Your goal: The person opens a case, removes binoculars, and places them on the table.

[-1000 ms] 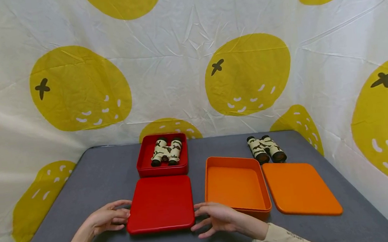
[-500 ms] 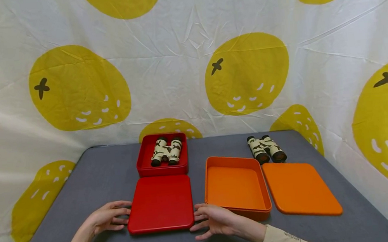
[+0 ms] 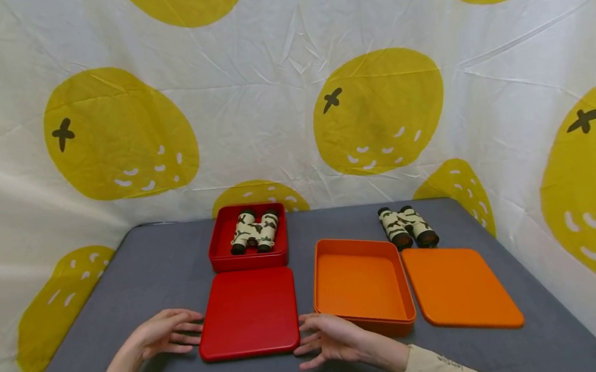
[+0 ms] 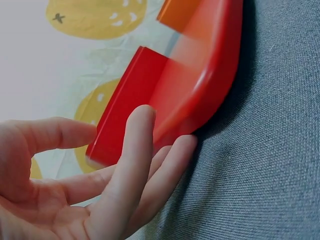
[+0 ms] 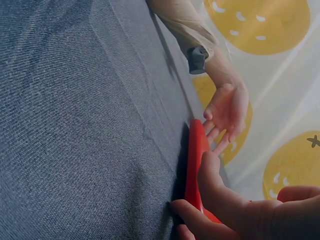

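A red lid (image 3: 248,313) lies flat on the table between my two hands. Beside its left edge is my left hand (image 3: 164,333), fingers loosely extended and spread; in the left wrist view the fingertips come close to the lid's side, and contact is unclear. My right hand (image 3: 331,338) is at the lid's right edge with relaxed fingers, its fingertips at or against the rim. Directly behind the lid stands a red box (image 3: 217,241) with camouflage binoculars (image 3: 254,232) inside. To the right sits an open orange box (image 3: 361,284), its near-left corner partly behind my right hand.
An orange lid (image 3: 461,287) lies right of the orange box. Behind that lid, a second pair of camouflage binoculars (image 3: 408,227) rests on the grey table (image 3: 171,264). A white curtain (image 3: 252,106) printed with yellow fruit encloses the back and sides.
The red lid has shifted slightly to the right at its near edge, and a small gap shows beside my left fingers. My right hand has barely moved. Boxes and binoculars stay in place.
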Demonstrator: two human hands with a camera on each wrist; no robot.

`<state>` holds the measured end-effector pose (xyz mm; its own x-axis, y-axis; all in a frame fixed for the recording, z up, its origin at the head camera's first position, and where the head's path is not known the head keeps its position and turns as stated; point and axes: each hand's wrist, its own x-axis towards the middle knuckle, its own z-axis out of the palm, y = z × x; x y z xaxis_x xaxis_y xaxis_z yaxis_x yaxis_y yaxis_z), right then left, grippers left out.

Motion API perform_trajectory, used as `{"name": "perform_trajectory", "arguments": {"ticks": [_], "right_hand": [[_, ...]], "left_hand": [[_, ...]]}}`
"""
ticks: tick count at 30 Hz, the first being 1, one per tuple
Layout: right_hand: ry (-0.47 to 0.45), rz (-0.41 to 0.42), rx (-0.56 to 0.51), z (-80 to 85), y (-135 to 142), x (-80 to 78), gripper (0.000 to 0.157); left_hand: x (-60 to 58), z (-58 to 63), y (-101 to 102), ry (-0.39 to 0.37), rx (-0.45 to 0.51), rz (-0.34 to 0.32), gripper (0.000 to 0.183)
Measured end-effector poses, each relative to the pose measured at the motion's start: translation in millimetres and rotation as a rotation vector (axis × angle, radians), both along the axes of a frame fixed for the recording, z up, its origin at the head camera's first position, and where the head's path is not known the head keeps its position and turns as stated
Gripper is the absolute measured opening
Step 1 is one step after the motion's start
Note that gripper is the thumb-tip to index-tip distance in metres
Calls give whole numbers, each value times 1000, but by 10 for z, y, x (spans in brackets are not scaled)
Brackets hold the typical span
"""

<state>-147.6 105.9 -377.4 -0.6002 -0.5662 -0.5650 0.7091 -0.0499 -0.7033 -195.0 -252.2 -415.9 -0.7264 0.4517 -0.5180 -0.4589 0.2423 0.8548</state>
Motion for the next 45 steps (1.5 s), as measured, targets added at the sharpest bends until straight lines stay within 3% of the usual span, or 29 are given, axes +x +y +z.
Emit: {"name": "perform_trajectory", "arguments": {"ticks": [23, 36, 45], "right_hand": [[50, 53, -5, 84, 99, -6, 58], [219, 83, 88, 275, 227, -66, 56], [318, 54, 148, 470, 332, -187, 57]], "left_hand": [[7, 89, 2, -39, -1, 35, 57], [-27, 200, 32, 30, 4, 44, 59], [-43, 394, 107, 123, 5, 53, 59]]}}
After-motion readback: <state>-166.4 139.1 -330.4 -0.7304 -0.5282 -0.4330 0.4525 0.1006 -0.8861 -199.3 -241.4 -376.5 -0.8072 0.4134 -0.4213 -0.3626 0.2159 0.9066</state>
